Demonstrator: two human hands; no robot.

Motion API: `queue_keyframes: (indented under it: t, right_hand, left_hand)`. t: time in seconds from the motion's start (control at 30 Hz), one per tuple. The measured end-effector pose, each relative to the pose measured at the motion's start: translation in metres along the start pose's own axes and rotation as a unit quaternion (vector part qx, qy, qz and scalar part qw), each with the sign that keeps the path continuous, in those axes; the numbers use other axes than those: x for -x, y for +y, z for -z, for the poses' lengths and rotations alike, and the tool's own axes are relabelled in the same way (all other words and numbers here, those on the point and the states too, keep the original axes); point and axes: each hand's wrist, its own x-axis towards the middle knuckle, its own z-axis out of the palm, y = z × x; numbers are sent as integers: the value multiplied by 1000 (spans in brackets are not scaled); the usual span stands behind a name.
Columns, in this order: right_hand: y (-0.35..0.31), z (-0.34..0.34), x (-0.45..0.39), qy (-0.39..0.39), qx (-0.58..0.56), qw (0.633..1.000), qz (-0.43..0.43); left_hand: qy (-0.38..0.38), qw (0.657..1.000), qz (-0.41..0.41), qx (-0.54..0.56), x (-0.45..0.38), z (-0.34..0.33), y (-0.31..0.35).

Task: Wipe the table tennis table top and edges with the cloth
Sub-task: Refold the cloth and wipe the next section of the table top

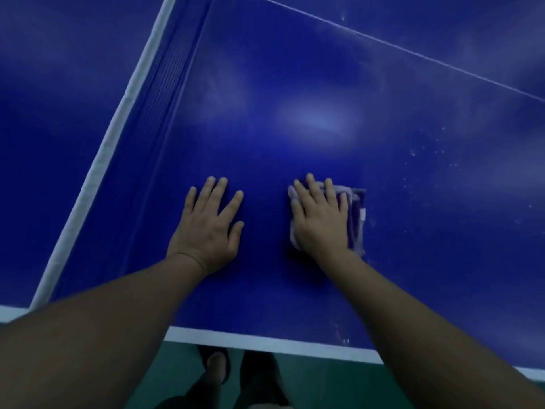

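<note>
The blue table tennis table top (324,84) fills the view. Its white near edge (265,345) runs along the bottom. My right hand (320,215) lies flat with straight fingers on a folded purple-and-white cloth (356,214), pressing it onto the table. The cloth shows past the fingers on the right side. My left hand (211,222) rests flat on the bare table, fingers spread, about a hand's width left of the cloth.
The net (165,84), with its white top band (100,160), runs diagonally from the upper middle to the lower left. A thin white centre line (413,53) crosses the upper right. White specks (427,154) dot the surface right of the cloth. My feet (218,367) stand on green floor.
</note>
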Motion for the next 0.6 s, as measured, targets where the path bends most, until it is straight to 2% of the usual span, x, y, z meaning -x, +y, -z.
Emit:
queue_keyframes:
  t: [0.07,0.1,0.27,0.37,0.47,0.6]
  right_hand:
    - [-28,-9,-12,14,-21,998,-59]
    - [-39,-12,-10,16,-22,998,-55]
    - [-51,-25,90,-10,4,993,119]
    - [-12,-21,129,-62,35,986,148]
    - [8,-12,107,-68,47,992,98]
    - [-42,-18,71,-26,-29,996,-80]
  left_hand:
    - [5,1000,0,0,0,0,0]
    - [9,1000,-1,4,0,0,0]
    - [19,1000,-9,20,4,2,-2]
    - [0,1000,-15,17,8,4,-5]
    - [-8,999,-18,27,28,3,-7]
    - [12,996,-6,85,71,0,-4]
